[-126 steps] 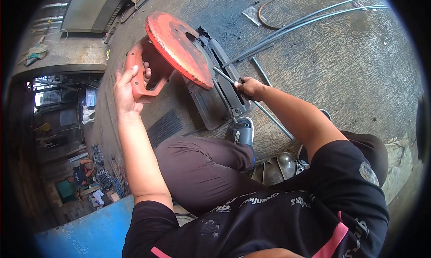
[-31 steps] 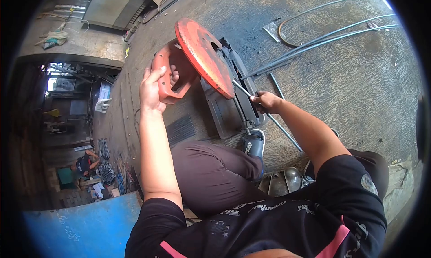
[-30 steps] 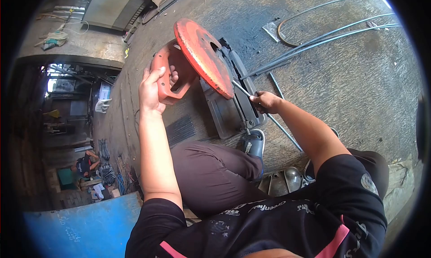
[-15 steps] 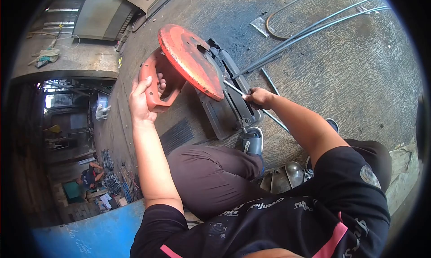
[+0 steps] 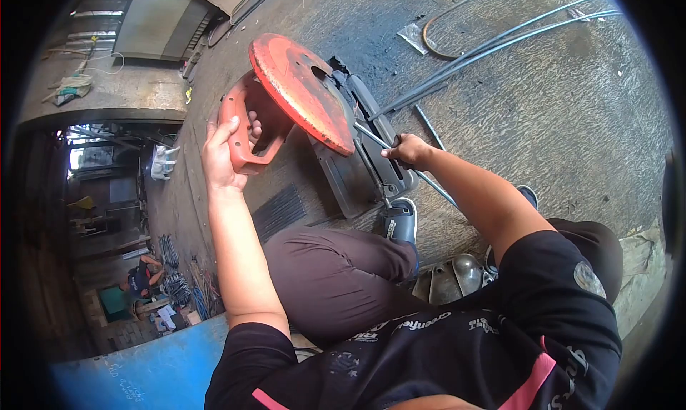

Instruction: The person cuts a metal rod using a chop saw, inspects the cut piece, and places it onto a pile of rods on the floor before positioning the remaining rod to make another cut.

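Observation:
A chop saw with a worn red blade guard [image 5: 304, 92] and a dark grey base [image 5: 343, 181] stands on the floor before me. My left hand [image 5: 227, 149] is wrapped round its red D-shaped handle [image 5: 246, 135], fingers through the opening. My right hand [image 5: 409, 151] is closed round a thin metal rod [image 5: 437, 190]. The rod's far end reaches the saw just right of the guard; the guard hides the blade and the exact contact point. A short dark rod [image 5: 430, 128] lies on the floor beyond my right hand.
Long metal rods [image 5: 493, 49] stretch over the floor to the upper right. Several cut rods [image 5: 280, 211] lie left of the saw base. Metal parts [image 5: 457, 278] sit by my feet. A blue panel [image 5: 143, 360] is lower left; another person [image 5: 143, 276] works farther off.
Almost nothing differs. The whole view has shifted slightly, and both hands keep their grips on the saw handle and the rod.

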Demonstrator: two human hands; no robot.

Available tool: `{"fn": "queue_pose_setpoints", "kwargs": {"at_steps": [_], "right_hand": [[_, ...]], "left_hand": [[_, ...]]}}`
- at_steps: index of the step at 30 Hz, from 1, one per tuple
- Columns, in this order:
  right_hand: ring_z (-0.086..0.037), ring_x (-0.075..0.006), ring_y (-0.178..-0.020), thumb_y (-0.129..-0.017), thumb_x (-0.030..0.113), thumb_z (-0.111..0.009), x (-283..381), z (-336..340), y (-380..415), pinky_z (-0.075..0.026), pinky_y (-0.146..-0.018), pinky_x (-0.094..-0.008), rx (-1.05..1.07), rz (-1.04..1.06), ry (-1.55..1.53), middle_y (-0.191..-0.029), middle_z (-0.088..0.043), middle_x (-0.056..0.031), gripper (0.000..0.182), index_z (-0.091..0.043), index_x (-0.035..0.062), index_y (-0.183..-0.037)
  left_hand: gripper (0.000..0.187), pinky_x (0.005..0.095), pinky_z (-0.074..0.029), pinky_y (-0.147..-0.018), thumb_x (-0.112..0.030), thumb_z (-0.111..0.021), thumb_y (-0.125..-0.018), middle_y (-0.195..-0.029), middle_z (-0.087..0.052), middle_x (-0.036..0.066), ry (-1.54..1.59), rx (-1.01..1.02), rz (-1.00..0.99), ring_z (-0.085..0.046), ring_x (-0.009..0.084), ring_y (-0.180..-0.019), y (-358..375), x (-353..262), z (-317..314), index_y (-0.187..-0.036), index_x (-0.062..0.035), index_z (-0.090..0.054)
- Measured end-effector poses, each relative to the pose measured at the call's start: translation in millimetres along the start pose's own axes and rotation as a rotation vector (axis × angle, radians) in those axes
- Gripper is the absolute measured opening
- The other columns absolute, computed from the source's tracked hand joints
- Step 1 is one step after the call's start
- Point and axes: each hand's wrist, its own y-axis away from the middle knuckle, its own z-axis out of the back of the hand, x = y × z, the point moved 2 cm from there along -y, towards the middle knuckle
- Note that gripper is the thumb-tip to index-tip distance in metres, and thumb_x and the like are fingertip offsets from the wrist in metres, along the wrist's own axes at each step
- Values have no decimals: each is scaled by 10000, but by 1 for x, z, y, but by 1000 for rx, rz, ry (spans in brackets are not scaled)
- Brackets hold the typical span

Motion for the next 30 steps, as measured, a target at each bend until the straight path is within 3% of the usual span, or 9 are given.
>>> {"fn": "queue_pose_setpoints", "kwargs": {"at_steps": [6, 9, 12, 14, 22, 30], "right_hand": [[-496, -158, -501, -866, 276, -745, 2, 2, 2, -393, -437, -317, 38, -51, -50, -668, -551, -65, 324, -570, 5, -879], [-515, -167, -511, -911, 323, -685, -1, 4, -1, -405, -448, -319, 93, -64, -50, -685, -568, -77, 337, -583, 5, -869], [-539, -173, -527, -945, 362, -629, 0, 4, 0, -427, -466, -320, 146, -83, -59, -699, -583, -81, 365, -614, 2, -884], [-549, -174, -535, -957, 377, -607, -1, 3, -1, -439, -477, -320, 160, -89, -54, -704, -589, -80, 382, -634, 1, -897], [-576, -176, -558, -1007, 435, -479, -4, 2, 1, -468, -510, -320, 184, -122, -17, -720, -613, -76, 479, -677, -1, -975], [-575, -197, -550, -1023, 426, -438, -7, 0, -2, -476, -512, -331, 218, -200, -124, -701, -596, -75, 486, -651, 4, -910]], "left_hand": [[504, 372, -536, -842, -52, -547, -891, -1194, -523, 199, 9, 12, 3, -587, 248, -1003, -1, 2, 2, -1366, -7, -386], [432, 366, -558, -855, -90, -560, -898, -1112, -601, 213, -2, -2, -36, -636, 271, -973, -1, 3, 1, -1296, 47, -459], [434, 364, -558, -846, -91, -555, -900, -1106, -605, 212, -6, 6, -43, -637, 272, -968, -1, 2, 1, -1301, 45, -457], [504, 372, -536, -840, -53, -546, -897, -1204, -519, 197, 0, 24, -3, -586, 252, -1007, -1, 1, 2, -1370, -16, -377], [512, 374, -535, -842, -63, -542, -898, -1197, -522, 201, -14, 29, 5, -589, 253, -999, -3, 2, 4, -1380, -20, -371], [504, 371, -531, -846, -69, -543, -896, -1188, -527, 200, -5, 21, 0, -589, 255, -991, -2, 2, 4, -1373, -18, -387]]}}
